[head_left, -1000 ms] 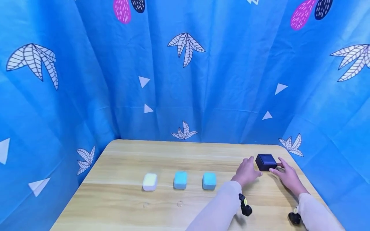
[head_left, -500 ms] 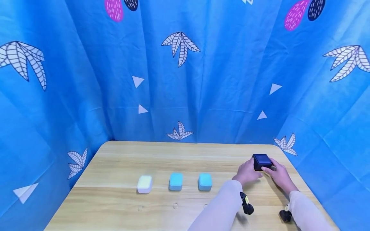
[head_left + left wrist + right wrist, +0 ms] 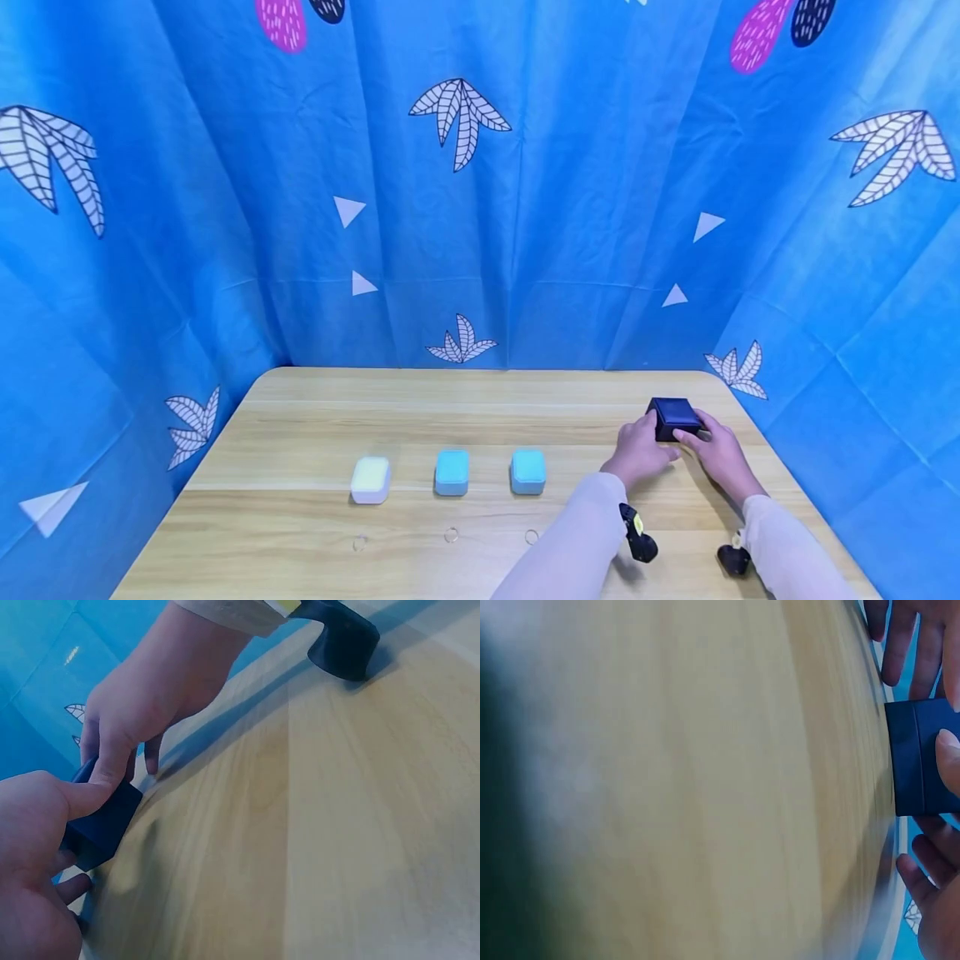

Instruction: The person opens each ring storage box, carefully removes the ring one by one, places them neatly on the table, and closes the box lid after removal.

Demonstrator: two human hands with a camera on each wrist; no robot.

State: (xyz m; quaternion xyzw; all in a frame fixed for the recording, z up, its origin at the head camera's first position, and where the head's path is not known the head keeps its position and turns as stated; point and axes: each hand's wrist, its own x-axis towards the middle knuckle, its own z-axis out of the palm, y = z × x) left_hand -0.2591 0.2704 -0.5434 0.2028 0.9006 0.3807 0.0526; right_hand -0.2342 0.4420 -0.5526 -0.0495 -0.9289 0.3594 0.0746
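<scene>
A small dark ring box (image 3: 675, 411) with a lid seam (image 3: 919, 757) is between both hands, near the table's far right corner in the head view. My left hand (image 3: 637, 452) grips its left side. From the right, my right hand (image 3: 718, 460) holds it, with the thumb on the front face and fingers along the side. The left wrist view shows the dark box (image 3: 109, 825) partly hidden by the left hand (image 3: 30, 862) and the right hand (image 3: 142, 701). The lid looks closed. Whether the box is off the table I cannot tell.
On the wooden table (image 3: 315, 433) stand a white box (image 3: 371, 480) and two light blue boxes, one in the middle (image 3: 452, 472) and one to its right (image 3: 528, 472). Three thin rings, left (image 3: 360, 543), middle (image 3: 451, 535) and right (image 3: 532, 537), lie nearer. A blue curtain (image 3: 480, 233) surrounds the table.
Both hands have closed in on the dark ring box from either side and now grip it. The head view has shifted slightly, bringing the right-hand ring into sight.
</scene>
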